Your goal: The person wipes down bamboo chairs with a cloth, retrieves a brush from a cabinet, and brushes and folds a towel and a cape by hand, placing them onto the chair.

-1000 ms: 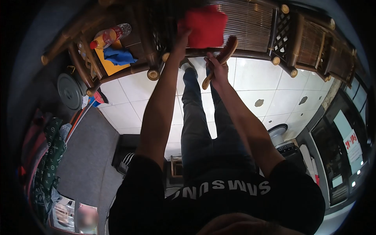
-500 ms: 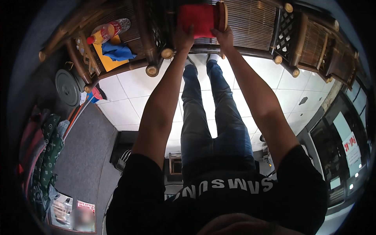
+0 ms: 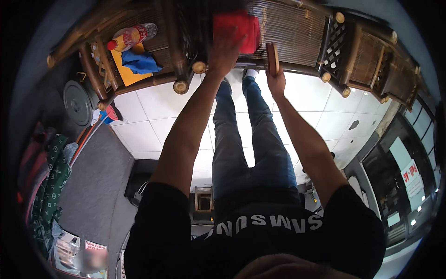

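Note:
On the bamboo bench [image 3: 292, 28] lies a folded red cloth-like item [image 3: 251, 35], slightly blurred. My left hand [image 3: 225, 52] rests over its near left part with fingers stretched out across it. My right hand [image 3: 277, 83] is closed around the lower end of a wooden brush [image 3: 272, 58], held upright at the bench's front edge. The brush is right of the red item and apart from it.
At the left, a bottle with a red cap [image 3: 132, 37], a blue cloth [image 3: 139, 61] and a yellow sheet [image 3: 120, 72] lie on bamboo furniture. A round grey lid [image 3: 78, 103] is further left. White floor tiles [image 3: 181, 125] and a glass door [image 3: 395, 181] are visible.
The brush has moved away from the red item toward the right and nearer to me. My left hand has shifted from the item's near edge to lie over it.

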Tool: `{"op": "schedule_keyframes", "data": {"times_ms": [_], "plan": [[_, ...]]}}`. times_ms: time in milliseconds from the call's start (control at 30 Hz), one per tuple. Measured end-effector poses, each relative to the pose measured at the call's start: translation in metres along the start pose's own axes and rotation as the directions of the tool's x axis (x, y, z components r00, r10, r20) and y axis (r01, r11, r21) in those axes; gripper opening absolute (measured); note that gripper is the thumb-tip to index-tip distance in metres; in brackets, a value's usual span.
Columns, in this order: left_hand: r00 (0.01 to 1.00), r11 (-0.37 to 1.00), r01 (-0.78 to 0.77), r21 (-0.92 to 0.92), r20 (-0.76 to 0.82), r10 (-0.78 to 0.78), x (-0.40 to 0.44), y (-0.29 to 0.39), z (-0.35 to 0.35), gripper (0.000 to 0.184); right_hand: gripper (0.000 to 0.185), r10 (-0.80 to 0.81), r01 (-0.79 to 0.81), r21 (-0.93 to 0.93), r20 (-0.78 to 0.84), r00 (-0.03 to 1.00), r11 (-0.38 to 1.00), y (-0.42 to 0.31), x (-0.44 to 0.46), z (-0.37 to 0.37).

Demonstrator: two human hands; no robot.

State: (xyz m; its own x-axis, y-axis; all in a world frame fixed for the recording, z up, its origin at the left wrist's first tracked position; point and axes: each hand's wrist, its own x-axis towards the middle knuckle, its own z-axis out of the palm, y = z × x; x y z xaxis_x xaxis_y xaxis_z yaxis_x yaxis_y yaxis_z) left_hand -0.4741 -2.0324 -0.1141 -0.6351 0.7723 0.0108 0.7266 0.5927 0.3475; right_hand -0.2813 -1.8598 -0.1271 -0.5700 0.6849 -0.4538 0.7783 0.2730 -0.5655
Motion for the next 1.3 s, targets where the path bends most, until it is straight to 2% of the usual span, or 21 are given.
{"op": "schedule_keyframes", "data": {"times_ms": [100,200,300,400,467,500,533,567,600,633,667,700,767,800,867,933,967,1000,1067,1200,1300], "plan": [[0.953,0.981,0.178,0.075,0.237,-0.191,0.0,-0.01,0.031,0.077,0.036,0.094,-0.077,-0.142,0.115,0.989,0.987,0.045,-0.034,-0.025],[0.923,0.97,0.213,0.121,0.302,-0.24,0.004,-0.016,0.039,0.081,0.039,0.171,-0.136,-0.223,0.149,0.974,0.965,0.073,-0.065,-0.046],[0.924,0.963,0.239,0.12,0.276,-0.264,0.006,0.001,0.009,0.073,0.036,0.225,-0.169,-0.244,0.225,0.948,0.955,0.126,-0.081,-0.051],[0.966,0.991,0.125,0.04,0.221,-0.131,-0.023,0.024,-0.011,0.062,0.036,0.353,-0.285,-0.238,0.333,0.874,0.929,0.111,-0.085,-0.055],[0.997,0.994,0.072,-0.086,0.02,-0.07,-0.083,0.048,-0.026,0.048,0.03,0.406,-0.364,-0.18,0.408,0.818,0.914,0.092,-0.092,-0.055],[0.971,0.954,0.204,-0.221,0.172,-0.168,-0.127,0.06,-0.013,0.041,0.032,0.409,-0.35,-0.213,0.438,0.8,0.912,0.072,-0.093,-0.056],[0.876,0.898,0.335,-0.284,0.445,-0.186,-0.163,0.069,-0.031,0.036,0.035,0.414,-0.334,-0.248,0.466,0.782,0.909,0.052,-0.096,-0.06],[0.764,0.789,0.534,-0.305,0.574,-0.295,-0.202,0.087,-0.051,0.035,0.04,0.175,-0.102,-0.196,0.406,0.897,0.975,0.07,-0.1,-0.048],[0.749,0.749,0.578,-0.324,0.575,-0.329,-0.254,0.099,-0.056,0.036,0.043,0.194,-0.134,-0.166,0.433,0.88,0.977,0.03,-0.109,-0.056],[0.682,0.723,0.631,-0.283,0.646,-0.343,-0.319,0.109,-0.049,0.039,0.044,0.215,-0.111,-0.255,0.429,0.878,0.961,-0.006,-0.116,-0.06],[0.658,0.649,0.706,-0.283,0.601,-0.454,-0.375,0.124,-0.047,0.035,0.045,0.1,0.014,-0.269,0.407,0.908,0.963,-0.005,-0.121,-0.052],[0.617,0.566,0.772,-0.289,0.554,-0.559,-0.414,0.133,-0.051,0.032,0.045,0.086,0.01,-0.223,0.416,0.905,0.975,-0.018,-0.128,-0.048],[0.477,0.675,0.736,0.045,0.674,-0.565,-0.45,0.113,-0.069,0.025,0.044,-0.036,0.048,-0.019,0.412,0.91,0.999,-0.058,-0.153,-0.05],[0.577,0.709,0.705,-0.013,0.591,-0.563,-0.473,0.106,-0.072,0.02,0.043,-0.101,0.072,0.087,0.398,0.912,0.994,-0.076,-0.163,-0.053],[0.759,0.785,0.581,-0.215,0.491,-0.427,-0.5,0.093,-0.096,0.021,0.049,-0.061,0.063,0.011,0.482,0.874,0.998,-0.097,-0.184,-0.061],[0.618,0.5,0.786,-0.363,0.488,-0.617,-0.523,0.095,-0.102,0.024,0.053,-0.085,0.165,-0.104,0.536,0.84,0.981,-0.111,-0.193,-0.067],[0.461,0.322,0.884,-0.338,0.515,-0.723,-0.529,0.102,-0.104,0.027,0.054,-0.117,0.256,-0.183,0.551,0.826,0.949,-0.105,-0.2,-0.069],[0.499,0.414,0.867,-0.277,0.467,-0.73,-0.536,0.109,-0.104,0.026,0.054,-0.144,0.341,-0.259,0.567,0.811,0.903,-0.096,-0.203,-0.072],[0.248,0.197,0.969,-0.15,0.595,-0.764,-0.522,0.144,-0.139,0.03,0.057,-0.141,0.429,-0.341,0.623,0.77,0.837,-0.081,-0.211,-0.086],[0.292,0.11,0.941,-0.319,0.605,-0.741,-0.57,0.193,-0.127,0.03,0.057,-0.094,0.424,-0.423,0.61,0.787,0.801,-0.038,-0.222,-0.114],[0.33,0.061,0.901,-0.429,0.589,-0.737,-0.617,0.21,-0.126,0.03,0.058,-0.152,0.406,-0.379,0.547,0.823,0.832,0.015,-0.225,-0.132]]}}
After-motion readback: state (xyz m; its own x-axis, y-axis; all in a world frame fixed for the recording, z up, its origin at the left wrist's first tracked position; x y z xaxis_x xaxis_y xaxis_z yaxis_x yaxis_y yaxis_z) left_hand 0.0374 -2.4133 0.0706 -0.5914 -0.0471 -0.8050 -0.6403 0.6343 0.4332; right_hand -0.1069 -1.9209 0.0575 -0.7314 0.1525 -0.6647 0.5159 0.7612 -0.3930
